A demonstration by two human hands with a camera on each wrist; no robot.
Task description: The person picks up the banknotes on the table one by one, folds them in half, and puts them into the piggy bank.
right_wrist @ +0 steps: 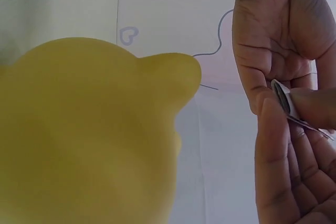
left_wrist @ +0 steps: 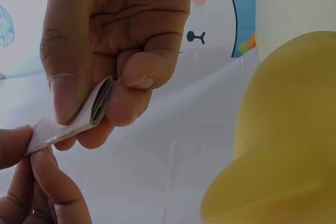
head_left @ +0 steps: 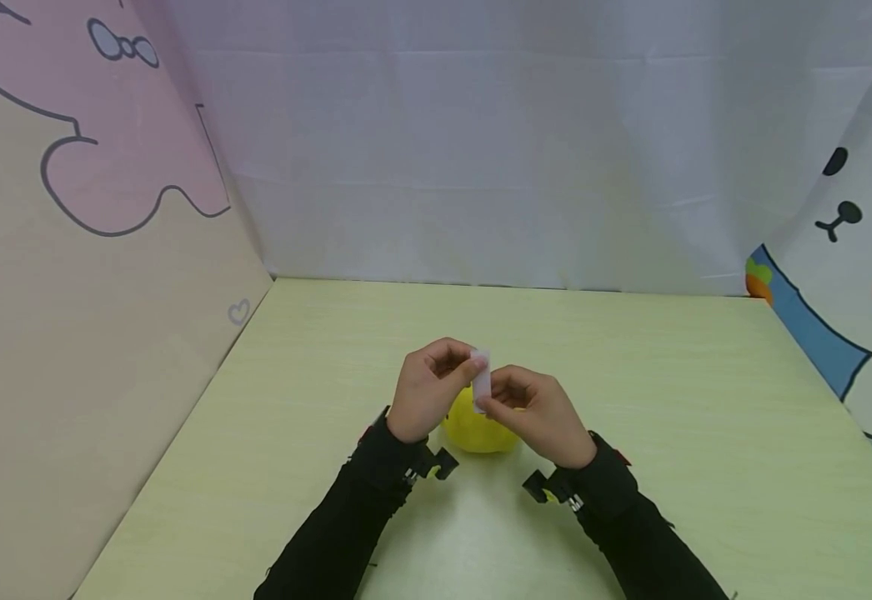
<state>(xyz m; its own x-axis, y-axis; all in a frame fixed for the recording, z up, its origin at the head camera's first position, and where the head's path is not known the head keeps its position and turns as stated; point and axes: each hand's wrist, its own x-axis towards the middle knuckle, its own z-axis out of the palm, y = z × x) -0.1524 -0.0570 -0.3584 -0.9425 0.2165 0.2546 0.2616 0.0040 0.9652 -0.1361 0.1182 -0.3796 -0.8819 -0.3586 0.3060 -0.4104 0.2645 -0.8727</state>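
My left hand [head_left: 432,387] pinches the upper end of a small, flat white folded piece [head_left: 483,379]. Lower down, the thumb and fingers of my right hand [head_left: 537,412] grip the other end. In the left wrist view, the folded piece [left_wrist: 47,132] shows darker layers at its end beside my right hand [left_wrist: 121,24]. That end of the folded piece [right_wrist: 280,98] also appears in the right wrist view, though fingers cover most of the rest. A yellow rounded figure [head_left: 481,429] with a rounded projection [right_wrist: 173,77] stands on the table beneath and behind the hands.
The pale yellow-green table [head_left: 331,333] meets a white cloth backdrop [head_left: 443,167] at the back. A printed panel [head_left: 106,333] rises on the left, and a panel with a cartoon animal [head_left: 864,275] on the right. Small black camera mounts [head_left: 436,462] jut inward from the wrists.
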